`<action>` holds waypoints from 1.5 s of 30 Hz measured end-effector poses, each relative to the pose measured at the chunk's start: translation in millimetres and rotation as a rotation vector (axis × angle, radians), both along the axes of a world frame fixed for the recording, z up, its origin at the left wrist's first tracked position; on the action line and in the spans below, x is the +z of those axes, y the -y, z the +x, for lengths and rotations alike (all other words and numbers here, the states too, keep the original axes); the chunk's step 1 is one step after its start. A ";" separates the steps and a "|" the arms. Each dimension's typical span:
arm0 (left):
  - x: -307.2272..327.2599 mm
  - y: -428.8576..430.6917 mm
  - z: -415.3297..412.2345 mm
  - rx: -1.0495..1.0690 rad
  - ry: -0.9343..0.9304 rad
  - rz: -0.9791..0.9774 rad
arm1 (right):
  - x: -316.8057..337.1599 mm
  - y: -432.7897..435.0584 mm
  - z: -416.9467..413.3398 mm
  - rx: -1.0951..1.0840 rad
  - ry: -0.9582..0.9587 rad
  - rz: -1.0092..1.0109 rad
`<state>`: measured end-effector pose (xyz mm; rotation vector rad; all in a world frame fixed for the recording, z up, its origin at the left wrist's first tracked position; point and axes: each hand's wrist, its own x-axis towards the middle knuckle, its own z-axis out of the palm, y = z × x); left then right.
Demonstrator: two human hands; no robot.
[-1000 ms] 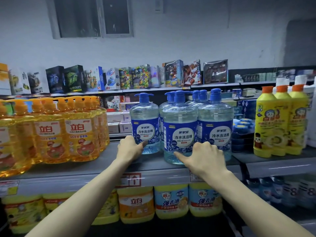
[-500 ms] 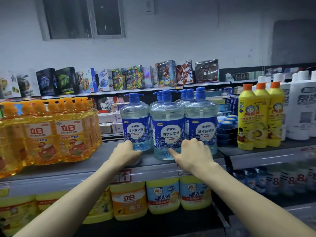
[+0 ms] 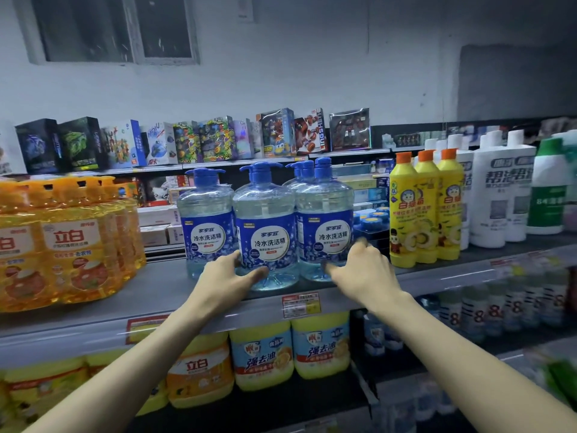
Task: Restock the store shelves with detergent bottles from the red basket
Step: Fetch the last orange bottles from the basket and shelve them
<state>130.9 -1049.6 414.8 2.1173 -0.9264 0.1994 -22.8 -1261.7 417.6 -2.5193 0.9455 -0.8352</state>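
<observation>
Detergent bottles with blue pump tops stand upright on the shelf, long axes vertical, labels facing us — orange jugs to their left, yellow bottles to their right. Our left hand curls round the base of the front middle bottle; the right hand, blurred, touches the right bottle — its grip we cannot tell.

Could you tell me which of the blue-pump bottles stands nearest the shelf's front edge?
The middle bottle, held by the left hand; its neighbours stand further back.
</observation>
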 end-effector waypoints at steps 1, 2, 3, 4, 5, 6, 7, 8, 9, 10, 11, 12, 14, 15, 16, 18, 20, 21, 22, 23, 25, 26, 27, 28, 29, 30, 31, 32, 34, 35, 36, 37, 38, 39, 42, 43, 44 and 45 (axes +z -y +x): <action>-2.6 -0.6 -1.2 -0.014 -0.017 -0.028 | -0.7 3.5 1.6 0.011 0.021 0.081; -4.5 -2.0 -3.1 -0.029 -0.030 -0.042 | -2.2 6.3 3.7 0.028 0.041 0.142; -6.3 -2.9 -4.1 -0.038 -0.033 -0.057 | -3.6 8.1 5.8 0.044 0.053 0.174; -8.2 -3.7 -4.7 -0.038 -0.026 -0.067 | -6.2 10.2 8.4 0.052 0.060 0.182; -10.6 -3.3 -4.9 -0.033 -0.010 -0.066 | -8.9 11.6 10.3 0.053 0.075 0.174; -11.6 -2.2 -6.5 -0.026 0.010 -0.063 | -11.5 13.2 11.8 0.051 0.100 0.164; -12.9 -0.8 -6.4 -0.008 0.036 -0.063 | -13.8 14.6 12.7 0.050 0.129 0.154; -13.5 0.5 -6.5 0.022 0.062 -0.059 | -15.9 16.1 13.4 0.049 0.153 0.144; -14.1 1.5 -7.1 0.051 0.093 -0.058 | -17.4 17.0 13.5 0.049 0.168 0.134; -14.7 2.1 -7.6 0.068 0.114 -0.063 | -18.5 17.7 13.4 0.051 0.182 0.122; -15.5 2.7 -6.6 0.072 0.120 -0.072 | -19.1 18.0 13.3 0.052 0.188 0.114; -16.3 2.8 -5.1 0.071 0.119 -0.081 | -19.5 19.3 14.2 0.053 0.192 0.111; -17.9 3.7 -0.4 0.074 0.128 -0.086 | -16.5 20.1 15.0 0.056 0.184 0.123; -19.5 4.4 2.6 0.079 0.134 -0.079 | -14.2 19.6 14.8 0.058 0.172 0.128; -20.5 4.8 4.2 0.086 0.143 -0.065 | -12.3 19.4 14.7 0.058 0.160 0.132; -21.2 5.2 5.9 0.102 0.160 -0.039 | -10.3 17.8 13.6 0.056 0.139 0.129; -21.5 4.9 7.1 0.106 0.163 -0.037 | -11.0 13.7 11.8 0.055 0.122 0.126; -21.6 4.4 7.0 0.103 0.161 -0.035 | -11.6 10.5 10.8 0.052 0.113 0.127; -21.9 3.9 7.0 0.097 0.163 -0.032 | -12.2 7.5 10.4 0.046 0.105 0.131; -21.8 3.7 6.6 0.091 0.169 -0.026 | -12.2 3.4 9.8 0.039 0.082 0.134; -19.0 1.8 1.1 0.106 0.179 0.018 | -12.8 -4.5 9.3 0.026 -0.012 0.114; -16.6 0.1 -3.4 0.129 0.189 0.054 | -13.4 -7.9 8.6 0.022 -0.064 0.098; -13.8 -1.9 -8.9 0.151 0.202 0.095 | -13.8 -11.7 6.3 0.019 -0.105 0.083; -11.8 -4.2 -14.0 0.172 0.214 0.140 | -14.7 -15.4 3.4 0.012 -0.134 0.072; -10.8 -7.0 -18.5 0.189 0.227 0.186 | -15.8 -19.4 -0.7 0.003 -0.148 0.059; -10.6 -11.2 -23.7 0.199 0.244 0.232 | -17.9 -23.5 -4.8 -0.005 -0.148 0.039; -11.8 -16.2 -28.8 0.194 0.268 0.277 | -20.3 -28.6 -10.0 -0.006 -0.142 0.013; -13.9 -22.8 -35.5 0.176 0.298 0.316 | -24.7 -33.6 -14.3 0.003 -0.135 -0.014; -19.8 -38.3 -51.4 0.135 0.348 0.352 | -35.0 -47.2 -23.5 0.061 -0.124 -0.080; -23.8 -47.0 -59.5 0.122 0.359 0.346 | -41.6 -55.6 -28.1 0.106 -0.111 -0.110; -28.2 -56.2 -67.3 0.116 0.363 0.333 | -48.8 -64.2 -32.0 0.155 -0.095 -0.130; -33.4 -66.2 -74.5 0.116 0.367 0.318 | -55.9 -73.5 -35.4 0.205 -0.080 -0.146; -39.3 -76.4 -80.2 0.121 0.367 0.308 | -62.6 -83.0 -38.0 0.250 -0.064 -0.164; -46.6 -87.4 -84.2 0.128 0.362 0.301 | -70.0 -92.5 -39.1 0.290 -0.049 -0.183; -73.8 -119.3 -87.2 0.172 0.291 0.324 | -93.4 -122.3 -33.8 0.384 -0.019 -0.218; -83.4 -129.4 -84.9 0.193 0.257 0.344 | -101.4 -132.8 -29.4 0.406 -0.022 -0.217; -93.0 -139.6 -81.6 0.217 0.226 0.368 | -109.6 -144.1 -23.9 0.427 -0.039 -0.211; -102.0 -150.1 -77.1 0.239 0.195 0.401 | -117.8 -155.8 -17.0 0.448 -0.064 -0.204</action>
